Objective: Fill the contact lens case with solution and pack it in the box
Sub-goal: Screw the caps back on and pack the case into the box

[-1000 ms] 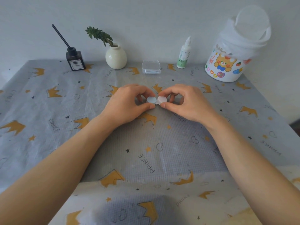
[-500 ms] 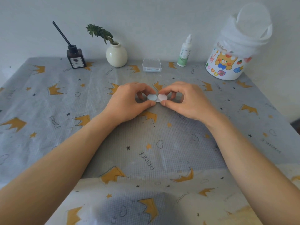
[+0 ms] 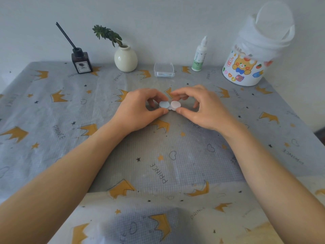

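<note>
A small contact lens case (image 3: 169,105) with a pale blue cap on the left and a pale pink cap on the right sits at the table's middle. My left hand (image 3: 139,108) pinches the blue cap between thumb and fingers. My right hand (image 3: 200,106) pinches the pink cap the same way. A white solution bottle (image 3: 199,56) with a green label stands upright at the back. To its left lies a clear plastic box (image 3: 163,69) with something pale blue inside it.
A white vase (image 3: 125,59) with a green sprig and a dark reed diffuser (image 3: 81,62) stand at the back left. A white tub (image 3: 246,67) with cartoon stickers, lined with a white bag, stands at the back right. A grey crown-print cloth (image 3: 167,164) covers the table.
Both hands stay on the lens case. The camera has tilted a little, so everything sits slightly higher in view. The right fingers have shifted a little on the pink cap.
</note>
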Demonstrator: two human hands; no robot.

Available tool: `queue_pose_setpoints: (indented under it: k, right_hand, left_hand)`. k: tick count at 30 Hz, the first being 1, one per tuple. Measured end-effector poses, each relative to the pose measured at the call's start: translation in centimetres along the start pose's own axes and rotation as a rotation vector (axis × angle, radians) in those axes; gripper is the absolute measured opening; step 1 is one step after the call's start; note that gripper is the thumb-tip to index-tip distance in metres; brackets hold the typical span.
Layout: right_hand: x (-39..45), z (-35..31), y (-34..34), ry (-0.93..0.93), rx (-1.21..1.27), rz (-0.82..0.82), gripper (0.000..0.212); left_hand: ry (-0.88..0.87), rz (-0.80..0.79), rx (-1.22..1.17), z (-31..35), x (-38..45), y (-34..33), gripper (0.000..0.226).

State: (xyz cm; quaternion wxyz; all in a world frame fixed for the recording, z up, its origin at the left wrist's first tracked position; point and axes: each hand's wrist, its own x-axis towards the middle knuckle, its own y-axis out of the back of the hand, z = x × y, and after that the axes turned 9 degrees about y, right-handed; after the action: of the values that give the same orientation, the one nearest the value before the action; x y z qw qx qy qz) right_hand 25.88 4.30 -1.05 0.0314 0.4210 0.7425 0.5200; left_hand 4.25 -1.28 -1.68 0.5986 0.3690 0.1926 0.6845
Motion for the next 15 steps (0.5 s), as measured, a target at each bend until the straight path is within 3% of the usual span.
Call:
queue_pose_setpoints:
  k: [6,15]
  right_hand:
    - [0.17,0.01,-0.28,0.012,-0.023,-0.012,0.054]
    - [0.0,0.08,-0.24,-0.013,0.008,-0.007,0.053]
  left_hand:
    - [0.003,-0.005,-0.011,0.03,0.0,-0.01,0.019]
    - [0.006,0.001,-0.005,-0.03,0.02,-0.02,0.022]
